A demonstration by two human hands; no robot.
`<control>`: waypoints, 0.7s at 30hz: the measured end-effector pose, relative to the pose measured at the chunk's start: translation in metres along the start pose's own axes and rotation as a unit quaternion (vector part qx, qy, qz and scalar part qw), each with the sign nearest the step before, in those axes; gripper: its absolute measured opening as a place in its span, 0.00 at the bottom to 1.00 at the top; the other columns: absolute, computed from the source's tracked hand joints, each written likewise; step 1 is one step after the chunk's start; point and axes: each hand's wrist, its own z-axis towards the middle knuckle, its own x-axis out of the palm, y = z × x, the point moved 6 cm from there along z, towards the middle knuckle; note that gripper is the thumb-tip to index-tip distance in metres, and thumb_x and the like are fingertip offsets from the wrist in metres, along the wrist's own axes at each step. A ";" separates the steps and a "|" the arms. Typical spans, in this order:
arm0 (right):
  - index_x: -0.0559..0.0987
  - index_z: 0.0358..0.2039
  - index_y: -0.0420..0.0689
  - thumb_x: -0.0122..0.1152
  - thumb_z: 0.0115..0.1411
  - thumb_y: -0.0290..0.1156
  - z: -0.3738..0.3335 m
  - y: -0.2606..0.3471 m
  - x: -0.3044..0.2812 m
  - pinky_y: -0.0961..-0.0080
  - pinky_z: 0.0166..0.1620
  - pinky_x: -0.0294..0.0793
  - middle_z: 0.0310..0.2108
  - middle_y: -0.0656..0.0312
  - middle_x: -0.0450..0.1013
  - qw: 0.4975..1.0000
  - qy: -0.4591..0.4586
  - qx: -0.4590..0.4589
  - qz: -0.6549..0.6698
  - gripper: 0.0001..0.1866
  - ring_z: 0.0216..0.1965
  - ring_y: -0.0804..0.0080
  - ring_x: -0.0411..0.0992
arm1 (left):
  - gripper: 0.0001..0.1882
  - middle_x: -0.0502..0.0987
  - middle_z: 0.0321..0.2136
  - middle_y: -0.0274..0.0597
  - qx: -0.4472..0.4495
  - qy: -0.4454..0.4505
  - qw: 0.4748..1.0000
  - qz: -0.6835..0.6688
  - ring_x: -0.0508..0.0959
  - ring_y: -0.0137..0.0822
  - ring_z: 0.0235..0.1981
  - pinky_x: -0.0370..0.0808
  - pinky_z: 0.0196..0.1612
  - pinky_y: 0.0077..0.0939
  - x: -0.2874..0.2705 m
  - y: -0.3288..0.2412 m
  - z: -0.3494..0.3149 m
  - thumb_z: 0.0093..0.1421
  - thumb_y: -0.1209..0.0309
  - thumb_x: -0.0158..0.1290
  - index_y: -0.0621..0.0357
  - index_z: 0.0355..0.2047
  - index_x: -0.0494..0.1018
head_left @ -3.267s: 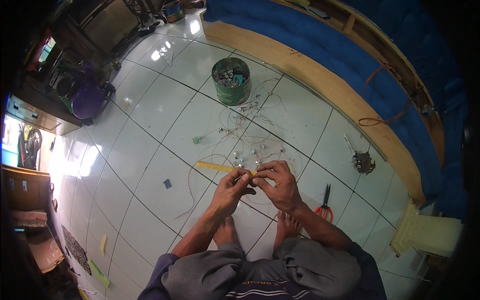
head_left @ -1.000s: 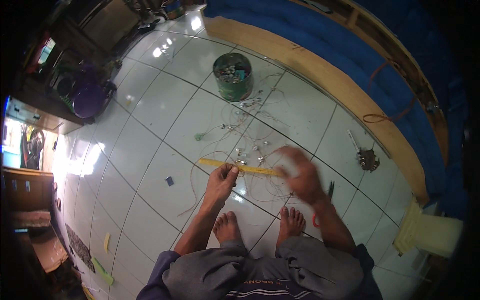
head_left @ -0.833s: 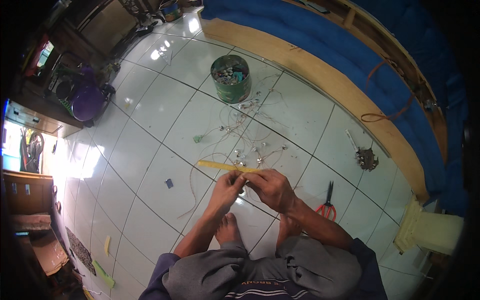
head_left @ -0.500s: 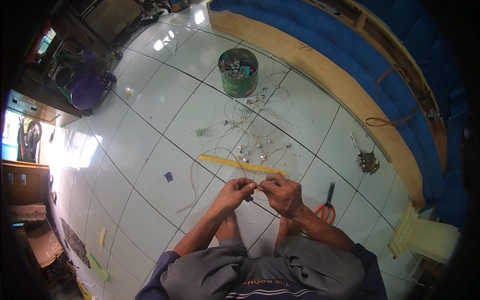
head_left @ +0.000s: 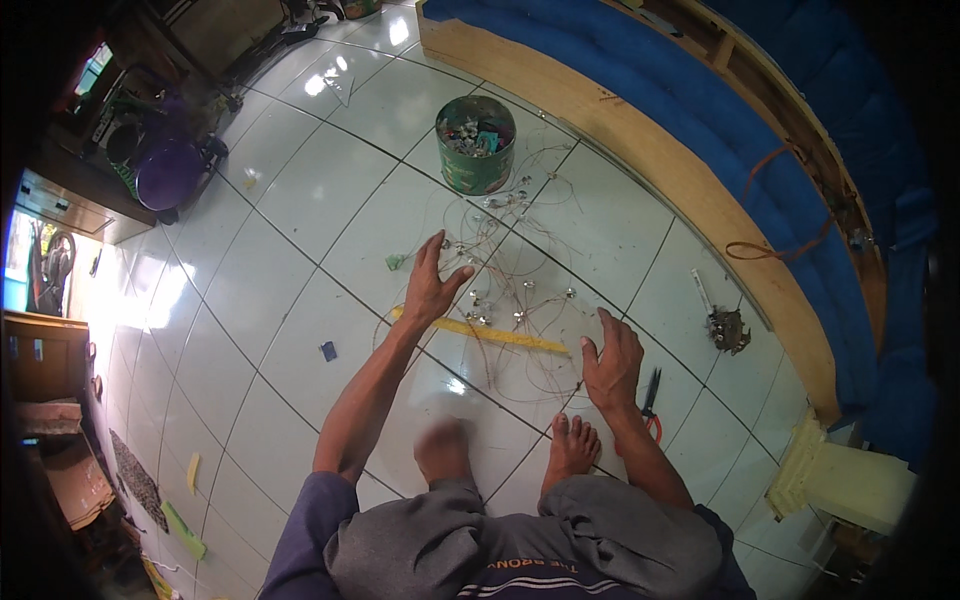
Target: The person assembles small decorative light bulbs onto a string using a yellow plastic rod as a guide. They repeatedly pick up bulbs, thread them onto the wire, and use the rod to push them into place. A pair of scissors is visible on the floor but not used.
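Both hands have parted since the earlier frame: the left hand has gone forward past the left end of the yellow strip, the right hand out beyond its right end. Fingers on both are loose and extended, thumbs apart, and no held object shows — whether something tiny is hidden under a palm, I cannot tell. Thin wires lie tangled on the tiled floor, running up toward the green tin, with small silver pieces scattered among them; whether each is joined to a wire is too small to make out. Judging by how things lie, the work is unfinished: wires ungathered, silver pieces spread about, the strip flat across the tangle's near side. Mixed bits fill the tin — and the red-handled scissors lie unused beside the right wrist.
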 end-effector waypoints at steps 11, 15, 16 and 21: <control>0.78 0.51 0.39 0.62 0.60 0.26 -0.007 0.033 0.008 0.58 0.54 0.72 0.45 0.50 0.76 0.988 0.037 -0.065 0.138 0.18 0.49 0.51 0.73 | 0.05 0.80 0.31 0.42 0.006 0.054 0.984 0.171 0.81 0.48 0.38 0.77 0.44 0.44 -0.052 -0.019 -0.066 0.62 0.70 0.58 0.56 0.36 0.81; 0.80 0.46 0.38 0.62 0.62 0.27 -0.009 0.055 0.017 0.62 0.47 0.77 0.39 0.50 0.78 0.968 0.113 -0.089 0.206 0.13 0.41 0.51 0.77 | 0.06 0.80 0.32 0.45 -0.109 -0.071 0.965 0.230 0.82 0.48 0.33 0.78 0.37 0.43 -0.111 -0.041 -0.071 0.65 0.69 0.57 0.55 0.36 0.81; 0.80 0.46 0.39 0.62 0.62 0.28 -0.010 0.059 0.019 0.61 0.46 0.78 0.39 0.50 0.78 0.961 0.134 -0.084 0.227 0.13 0.41 0.51 0.78 | 0.06 0.80 0.32 0.46 -0.129 -0.043 0.955 0.262 0.82 0.48 0.33 0.78 0.38 0.43 -0.121 -0.041 -0.071 0.65 0.68 0.57 0.55 0.37 0.81; 0.81 0.44 0.41 0.61 0.63 0.31 -0.012 0.068 0.024 0.61 0.44 0.79 0.38 0.51 0.80 0.949 0.191 -0.119 0.221 0.11 0.39 0.50 0.80 | 0.06 0.80 0.34 0.44 -0.127 -0.047 0.943 0.304 0.81 0.50 0.36 0.77 0.39 0.44 -0.166 -0.027 -0.080 0.63 0.66 0.59 0.54 0.36 0.81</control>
